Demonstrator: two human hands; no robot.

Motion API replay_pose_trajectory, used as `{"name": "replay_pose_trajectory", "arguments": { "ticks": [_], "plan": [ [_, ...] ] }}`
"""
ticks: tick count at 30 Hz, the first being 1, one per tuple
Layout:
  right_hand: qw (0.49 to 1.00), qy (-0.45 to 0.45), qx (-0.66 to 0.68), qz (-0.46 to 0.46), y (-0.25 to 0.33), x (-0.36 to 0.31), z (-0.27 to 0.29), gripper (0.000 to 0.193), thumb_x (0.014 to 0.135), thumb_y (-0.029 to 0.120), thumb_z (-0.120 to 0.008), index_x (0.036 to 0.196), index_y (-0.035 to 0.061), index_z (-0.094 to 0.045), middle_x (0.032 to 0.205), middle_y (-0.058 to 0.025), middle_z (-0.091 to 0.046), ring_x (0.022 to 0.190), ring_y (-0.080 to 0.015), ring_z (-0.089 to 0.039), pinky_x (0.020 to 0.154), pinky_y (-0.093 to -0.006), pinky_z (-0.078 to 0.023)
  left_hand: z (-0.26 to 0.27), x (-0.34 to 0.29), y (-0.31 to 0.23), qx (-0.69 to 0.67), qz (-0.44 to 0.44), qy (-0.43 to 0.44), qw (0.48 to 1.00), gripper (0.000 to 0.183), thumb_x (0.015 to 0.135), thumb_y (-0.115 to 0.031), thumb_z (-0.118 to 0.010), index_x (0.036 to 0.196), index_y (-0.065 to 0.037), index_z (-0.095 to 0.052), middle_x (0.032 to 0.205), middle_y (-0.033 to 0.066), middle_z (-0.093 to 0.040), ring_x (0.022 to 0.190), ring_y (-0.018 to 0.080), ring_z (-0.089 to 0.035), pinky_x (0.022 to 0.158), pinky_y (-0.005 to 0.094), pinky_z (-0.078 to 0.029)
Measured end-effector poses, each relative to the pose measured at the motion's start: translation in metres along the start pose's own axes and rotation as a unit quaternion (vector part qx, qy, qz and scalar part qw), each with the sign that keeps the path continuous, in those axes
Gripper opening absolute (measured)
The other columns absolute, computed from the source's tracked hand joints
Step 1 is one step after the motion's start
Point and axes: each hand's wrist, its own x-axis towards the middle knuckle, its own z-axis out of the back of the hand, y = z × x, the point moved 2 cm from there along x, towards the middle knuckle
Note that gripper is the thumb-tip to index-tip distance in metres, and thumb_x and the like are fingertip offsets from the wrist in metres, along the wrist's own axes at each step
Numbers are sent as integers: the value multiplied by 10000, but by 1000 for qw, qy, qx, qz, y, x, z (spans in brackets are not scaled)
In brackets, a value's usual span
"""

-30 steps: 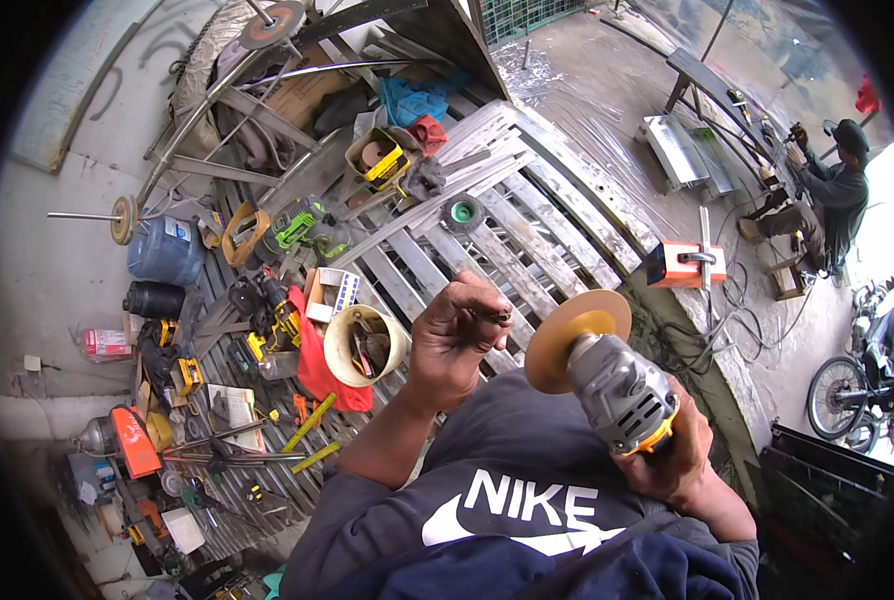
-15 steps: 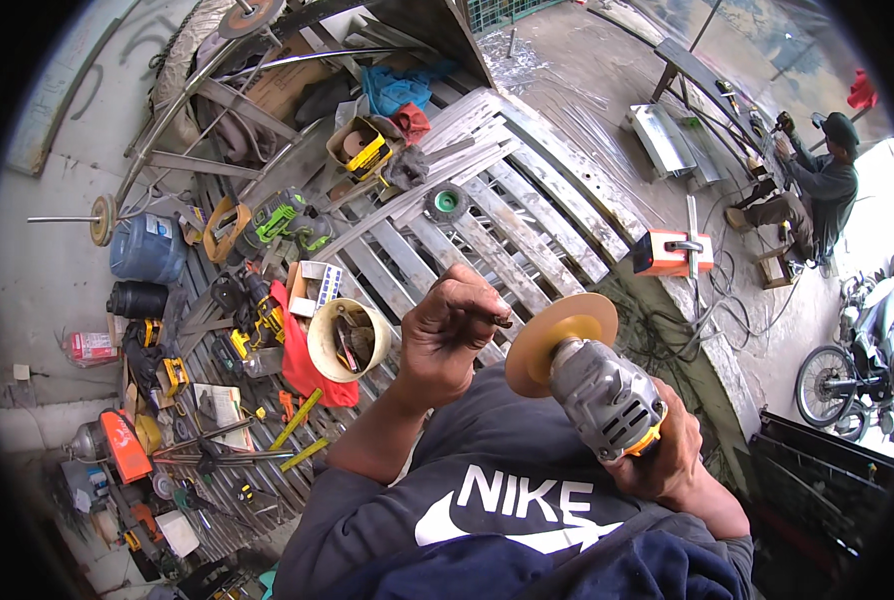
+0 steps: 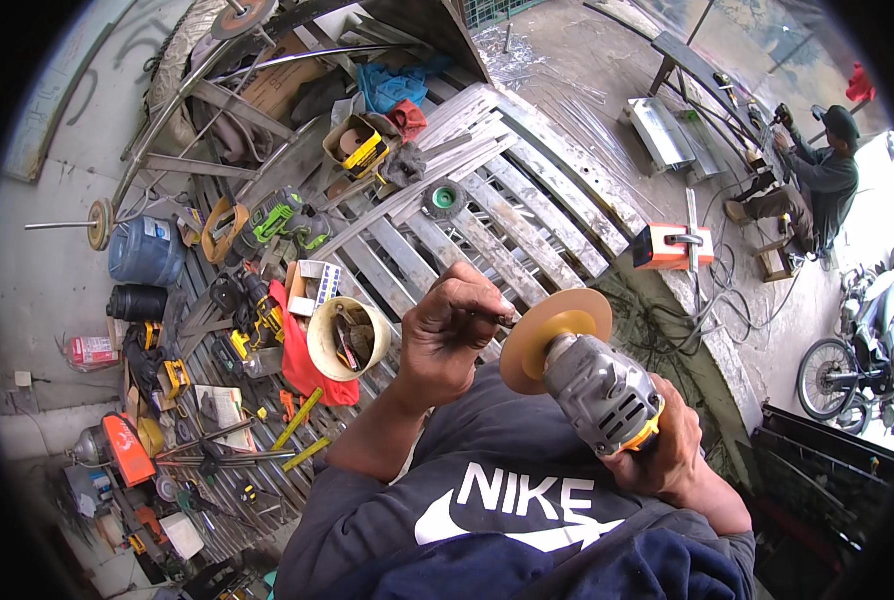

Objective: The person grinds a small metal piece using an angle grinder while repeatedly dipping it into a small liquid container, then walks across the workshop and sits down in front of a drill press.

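In my right hand (image 3: 672, 450) I hold an angle grinder (image 3: 602, 390) with a grey metal head and yellow body, tilted up over my lap. Its thin tan disc (image 3: 577, 315) faces up and to the left. My left hand (image 3: 445, 340) is closed in a pinch just left of the disc. Between its fingertips is a small dark piece (image 3: 504, 319), too small to identify, whose end is close to the disc's edge. Whether it touches the disc, I cannot tell.
A cream bucket (image 3: 329, 340) holding tools stands left of my left hand. A slatted metal table (image 3: 497, 215) lies ahead, bearing a small green-hubbed wheel (image 3: 446, 199). Cordless tools crowd the left. An orange machine (image 3: 667, 246) stands right; beyond sits another person (image 3: 817, 185).
The grinder and its disc have shifted slightly left and down, nearer the small dark piece. My left hand has barely moved and keeps its pinch.
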Motion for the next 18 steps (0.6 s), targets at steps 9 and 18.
{"name": "replay_pose_trajectory", "arguments": {
  "ticks": [9, 18],
  "plan": [
    [1000, -1, 13, -11, -1, 1, 2, 842, 768, 427, -870, 1330, -75, -495, 1053, -217, -643, 895, -370, -695, 751, -411, -569, -2, 1, -1, 19, -4, -2, 1000, 198, 940, 107, -591, 1071, -34, -637, 1000, 59, -568, 836, 90, -515, 760, 225, -440],
    [1000, 7, 15, -17, 0, 3, 4, 829, 763, 416, -875, 1320, -71, -502, 1071, -212, -640, 912, -373, -689, 768, -414, -566, -2, 3, -3, 34, -11, 3, 999, 147, 960, 73, -600, 1051, -34, -642, 995, 66, -602, 894, 117, -582, 814, 254, -480]
  ]
}}
